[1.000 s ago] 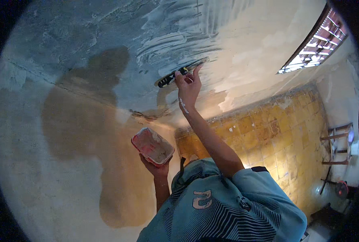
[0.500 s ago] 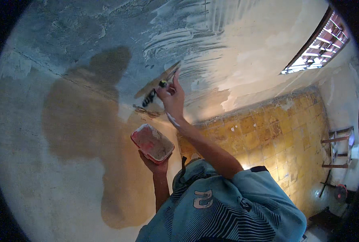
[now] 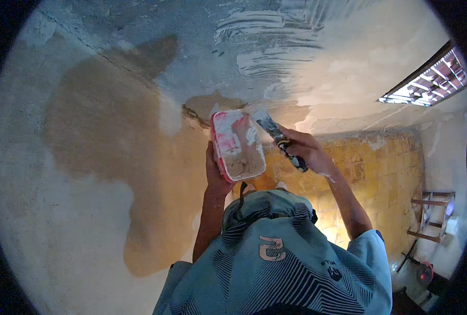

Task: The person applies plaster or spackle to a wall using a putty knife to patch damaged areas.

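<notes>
My left hand (image 3: 217,170) grips a red rectangular plastic tub (image 3: 238,147) from its left side, tilted so the inside shows. White and greyish paste coats its walls and lies thicker at the near end. In my right hand (image 3: 308,151) is a putty knife (image 3: 278,136) with a black and yellow handle, fingers closed around it. Its smeared metal blade points up and left, close to the tub's right rim and apart from it. Beyond both hands stretches the wall (image 3: 275,58), with ridged streaks of pale paste over grey plaster.
A crack (image 3: 102,55) runs along the corner where the left wall meets the wall ahead. Worn yellow tiles (image 3: 359,168) cover the floor. A barred window (image 3: 427,84) is at upper right. A wooden stool-like frame (image 3: 433,215) and a fan (image 3: 425,273) stand at far right.
My right hand has come away from the wall, moving down and right with the putty knife. My left hand has raised the tub and shifted it right, nearer the blade.
</notes>
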The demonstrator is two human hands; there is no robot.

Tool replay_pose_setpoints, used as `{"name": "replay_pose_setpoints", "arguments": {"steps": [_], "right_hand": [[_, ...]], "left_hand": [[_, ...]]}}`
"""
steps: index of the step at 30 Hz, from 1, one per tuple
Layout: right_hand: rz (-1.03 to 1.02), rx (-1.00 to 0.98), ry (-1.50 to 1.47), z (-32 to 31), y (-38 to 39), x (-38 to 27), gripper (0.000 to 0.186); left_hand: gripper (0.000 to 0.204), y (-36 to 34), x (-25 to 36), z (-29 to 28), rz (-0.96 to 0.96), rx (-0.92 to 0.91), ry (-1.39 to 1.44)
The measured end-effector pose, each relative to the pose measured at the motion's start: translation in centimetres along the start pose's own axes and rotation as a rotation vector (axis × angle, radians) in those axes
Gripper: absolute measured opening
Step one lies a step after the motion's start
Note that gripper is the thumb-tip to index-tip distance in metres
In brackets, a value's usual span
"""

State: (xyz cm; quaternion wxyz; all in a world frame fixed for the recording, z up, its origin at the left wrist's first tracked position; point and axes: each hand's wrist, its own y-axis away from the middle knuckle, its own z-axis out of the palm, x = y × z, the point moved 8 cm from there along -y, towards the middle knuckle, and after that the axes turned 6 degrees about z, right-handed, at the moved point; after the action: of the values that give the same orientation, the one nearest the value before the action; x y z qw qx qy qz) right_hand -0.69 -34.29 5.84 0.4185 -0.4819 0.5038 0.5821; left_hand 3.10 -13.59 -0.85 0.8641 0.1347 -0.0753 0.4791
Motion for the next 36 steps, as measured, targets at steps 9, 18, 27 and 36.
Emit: {"name": "replay_pose_setpoints", "arguments": {"steps": [9, 18, 27, 36], "right_hand": [[-0.383, 0.140, 1.157, 0.3, 4.8, -4.6, 0.089], [-0.370, 0.219, 0.884, -4.3, 5.7, -3.4, 0.077], [-0.214, 0.219, 0.470, -5.6, 2.9, 5.4, 0.071], [0.008, 0.109, -0.872, -5.0, -0.5, 6.6, 0.077]], "left_hand": [[0.067, -0.1, -2.3, 2.4, -0.112, -0.225, 0.187], [0.066, -1.0, -4.1, 2.9, -0.117, -0.212, 0.080], [0.070, -1.9, -4.2, 0.9, -0.150, -0.209, -0.002], [0.066, -0.4, -0.8, -4.1, -0.030, 0.069, -0.122]]}}
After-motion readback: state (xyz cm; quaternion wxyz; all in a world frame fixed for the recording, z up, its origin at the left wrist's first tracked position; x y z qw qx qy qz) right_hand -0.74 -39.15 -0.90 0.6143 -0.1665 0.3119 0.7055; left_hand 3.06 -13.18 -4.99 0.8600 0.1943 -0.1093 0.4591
